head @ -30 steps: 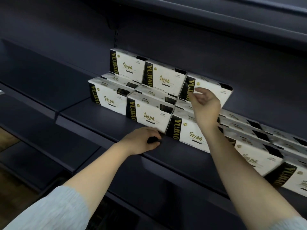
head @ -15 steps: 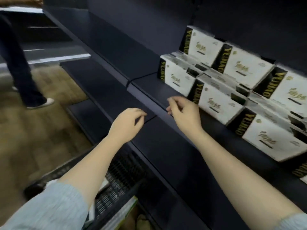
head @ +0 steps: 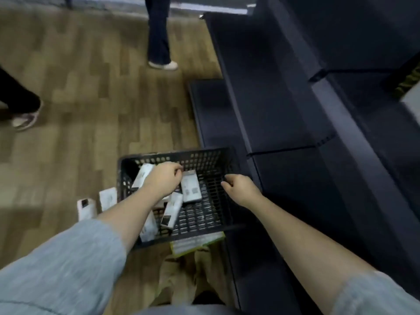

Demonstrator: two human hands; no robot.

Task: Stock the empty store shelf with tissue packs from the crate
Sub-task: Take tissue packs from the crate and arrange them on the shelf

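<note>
A black perforated crate (head: 204, 159) stands on the wooden floor beside the dark shelf unit (head: 284, 114). Several white tissue packs (head: 192, 186) lie loose inside it. My left hand (head: 164, 178) hovers over the crate's left half, fingers loosely curled, holding nothing. My right hand (head: 239, 186) hangs above the crate's right side, fingers also loosely curled and empty. A corner of one stocked pack (head: 409, 87) shows at the far right edge on the shelf.
Two white packs (head: 95, 203) lie on the floor left of the crate. A green-edged item (head: 196, 244) sticks out under the crate's near side. Two people's legs stand on the floor, one at the top (head: 159, 35) and one at the left (head: 20, 103).
My view swung down from the stocked shelf to the crate on the floor. Both hands left the shelf edge and dropped over the crate.
</note>
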